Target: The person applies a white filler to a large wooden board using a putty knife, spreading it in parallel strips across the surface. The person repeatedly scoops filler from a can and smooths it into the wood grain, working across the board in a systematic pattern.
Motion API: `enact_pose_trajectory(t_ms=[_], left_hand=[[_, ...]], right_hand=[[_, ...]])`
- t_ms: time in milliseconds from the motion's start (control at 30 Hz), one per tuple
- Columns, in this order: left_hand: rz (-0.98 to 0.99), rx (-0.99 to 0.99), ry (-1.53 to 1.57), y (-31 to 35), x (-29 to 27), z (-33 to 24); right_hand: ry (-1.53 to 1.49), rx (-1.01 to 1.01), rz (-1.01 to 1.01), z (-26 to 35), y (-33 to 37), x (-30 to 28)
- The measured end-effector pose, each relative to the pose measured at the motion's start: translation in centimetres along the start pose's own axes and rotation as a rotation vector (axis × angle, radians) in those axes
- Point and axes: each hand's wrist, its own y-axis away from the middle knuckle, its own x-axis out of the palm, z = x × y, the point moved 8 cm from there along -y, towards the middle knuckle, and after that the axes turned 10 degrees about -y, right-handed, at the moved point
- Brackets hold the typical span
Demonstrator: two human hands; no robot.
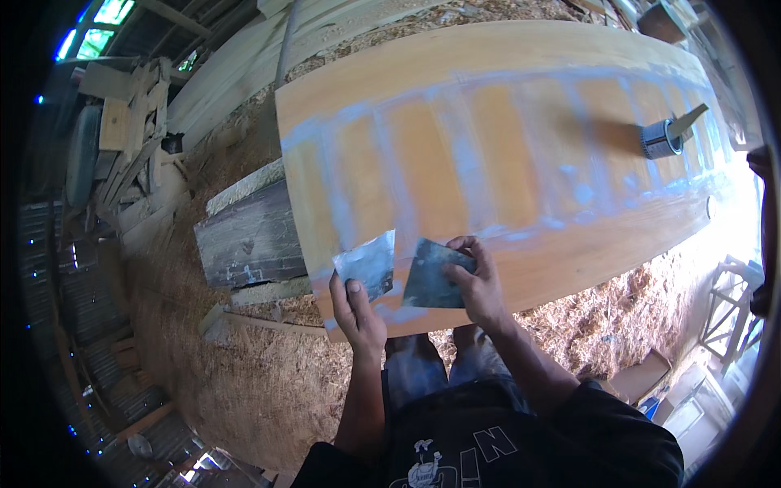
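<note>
A large wooden panel (504, 268) lies flat before me, with pale bluish bands of filler smeared across it in stripes. Over its near left part, my left hand (356, 313) is closed on a thin metal sheet (370, 264), thumb on its face. Beside it my right hand (478, 285) pinches a second, darker metal sheet (431, 275) by its right edge. Both sheets look like flat scraper blades and are slightly apart. Toward the panel's right end stands an open can (659, 140) with a flat stick (690, 120) leaning out of it.
A thick timber beam (248, 232) juts out under the panel's left end. Wood shavings (252, 382) cover the floor. Scrap wood (134, 130) is piled at the far left, and long boards (215, 102) lie behind. A cardboard box (639, 374) sits at the lower right.
</note>
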Motion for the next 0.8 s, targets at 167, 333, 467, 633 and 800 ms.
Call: enact_pose_trajectory(t_ms=[167,333,467,633,800], left_hand=[[0.087,0.289,-0.016,1.1,2.5,-2.7],[0.327,0.485,-0.177,1.3,4.2,-4.3],[0.32,0.63,-0.21,1.4,5.0,-5.1],[0.315,0.592,-0.224,1.3,5.5,-4.9],[0.284,0.502,-0.243,1.2,5.2,-4.5]], right_hand=[[0.019,-0.005,-0.028,1.0,0.7,1.2],[0.124,-0.07,-0.028,2.7,1.1,1.6],[0.102,-0.009,-0.077,3.0,1.1,1.3],[0.034,-0.044,-0.084,3.9,1.1,1.3],[0.073,-0.082,-0.065,4.5,1.2,1.7]])
